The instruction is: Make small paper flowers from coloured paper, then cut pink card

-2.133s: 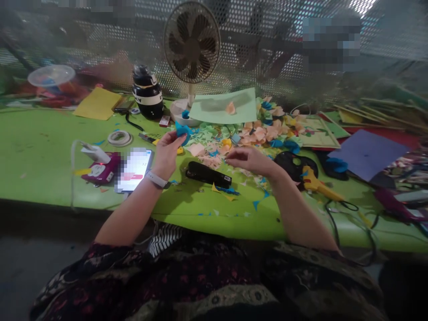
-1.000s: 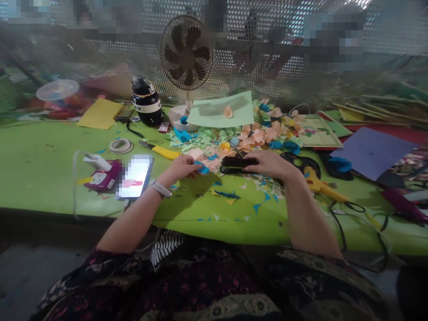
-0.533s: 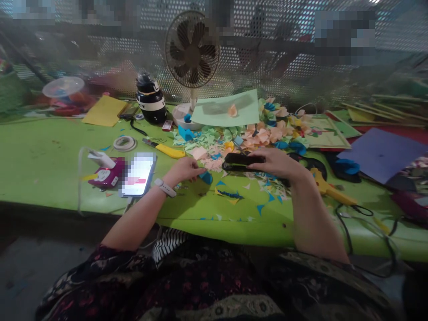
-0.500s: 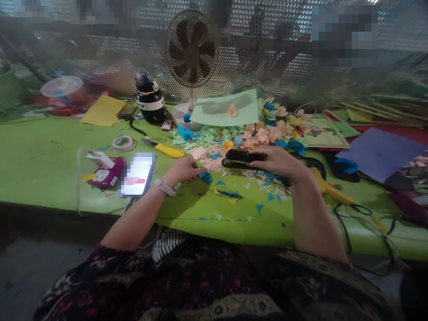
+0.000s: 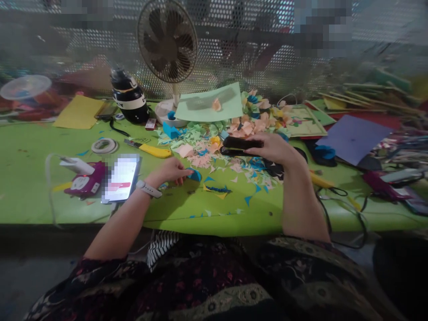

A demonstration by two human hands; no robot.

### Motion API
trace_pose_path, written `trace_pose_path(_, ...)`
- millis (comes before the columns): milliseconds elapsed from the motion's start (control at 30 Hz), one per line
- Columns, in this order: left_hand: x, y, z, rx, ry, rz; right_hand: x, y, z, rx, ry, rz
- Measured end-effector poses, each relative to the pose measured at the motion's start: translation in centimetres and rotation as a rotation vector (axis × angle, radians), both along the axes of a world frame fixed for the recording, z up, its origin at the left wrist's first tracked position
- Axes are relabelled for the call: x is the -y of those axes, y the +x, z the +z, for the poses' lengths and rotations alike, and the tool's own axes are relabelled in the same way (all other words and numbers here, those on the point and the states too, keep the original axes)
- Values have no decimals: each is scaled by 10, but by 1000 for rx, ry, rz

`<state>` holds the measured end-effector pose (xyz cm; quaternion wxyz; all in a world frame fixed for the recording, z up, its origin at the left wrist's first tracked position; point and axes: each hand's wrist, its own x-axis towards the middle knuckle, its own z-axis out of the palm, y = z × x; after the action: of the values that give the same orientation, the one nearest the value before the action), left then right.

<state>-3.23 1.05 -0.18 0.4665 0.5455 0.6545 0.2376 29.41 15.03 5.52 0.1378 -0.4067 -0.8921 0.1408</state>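
My left hand [image 5: 171,171] is closed, pinching a small blue piece of paper [image 5: 194,174] between thumb and fingers just above the table. My right hand [image 5: 273,149] is wrapped around the rear of a black stapler [image 5: 239,145], whose front points left toward the paper scraps. The stapler's jaws stand a little apart, with no paper between them. In front of the hands lies a twisted dark blue strip [image 5: 217,189] on a yellow scrap. Cut scraps in pink, green and blue [image 5: 203,156] spread behind the stapler.
On the left are a lit phone [image 5: 122,178], a purple power bank [image 5: 87,180], a tape roll [image 5: 104,146] and a yellow cutter [image 5: 155,150]. Behind stand a black bottle [image 5: 129,98] and a fan [image 5: 167,42]. Purple paper [image 5: 354,138] and a yellow-handled tool [image 5: 321,180] lie right.
The camera view has turned slightly to the right, so everything appears shifted left. Both hands keep their holds on the blue paper and the stapler.
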Motion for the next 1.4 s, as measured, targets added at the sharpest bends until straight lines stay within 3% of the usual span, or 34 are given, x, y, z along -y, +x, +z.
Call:
trace_pose_path(200, 3, 0, 7, -53, -51, -38, 6, -28, -14, 90, -114, 176)
trace_pose_path(300, 1, 0, 9, -84, -6, 35, 4, -38, -25, 135, -95, 185)
trace_pose_path(467, -6, -3, 3, -111, 404, 351, 2, -40, -30, 136, -112, 227)
trace_pose_path(533, -10, -6, -3, -141, 564, 399, 2, -38, -29, 156, -117, 207)
trace_pose_path(667, -18, -11, -15, -290, 668, 347, 1, -34, -28, 190, -102, 105)
trace_pose_path(867, -27, -10, -29, -389, 692, 84, 3, -37, -30, 147, -44, 11)
trace_pose_path(1000, -27, -9, -31, -411, 659, 116, 15, -48, -23, -35, 76, 7)
trace_pose_path(1100, -24, -9, -27, -468, 636, 106, 21, -70, -12, -85, 149, 53)
trace_pose_path(1233, -22, -3, -22, -576, 643, 107, 12, -119, -1, 89, 136, 156)
trace_pose_path(1400, -27, 1, -29, -608, 666, 122, -11, -189, -9, 345, 72, 170)
